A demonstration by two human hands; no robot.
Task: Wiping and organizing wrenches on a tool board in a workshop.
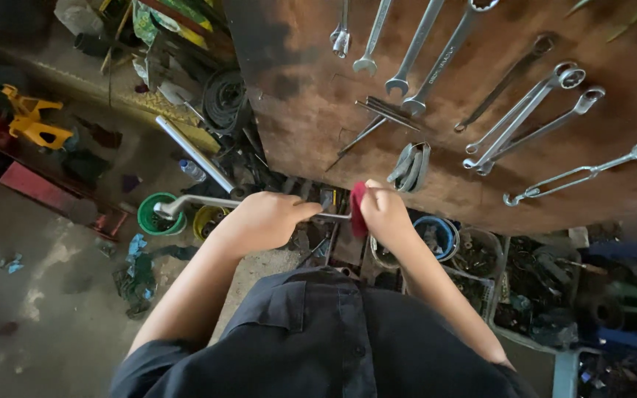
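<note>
Red cloth (358,209), a small folded rag, is sitting pinched in the right hand (385,214), whose fingers are curling tightly around it and pressing it against a long bent steel bar tool (208,202). The left hand (267,220) is wrapping closed around the same bar, just left of the rag, gripping its straight shaft. The bar is lying roughly level in front of the person's dark shirt (318,339), its cranked end reaching out left over a green plastic bucket (155,215) on the floor.

Taking the bar as the landmark: above it a brown wooden board (318,110) is carrying a row of hanging steel spanners (436,59), and just above the rag a grey folded tool (410,165) is hanging from the same board. Below and right of the bar a blue round tub (439,234) and a crate of dark metal parts (540,287) are sitting. Far to its left a yellow metal stand (32,118) is resting on the stained concrete floor (38,295).

As a judgement, the wiping is looking partly done at most: the rag is sitting at the bar's right end, the shaft under the left hand is covered, and the far cranked end is lying untouched. Whether the exposed steel is already clean is too small to tell.
</note>
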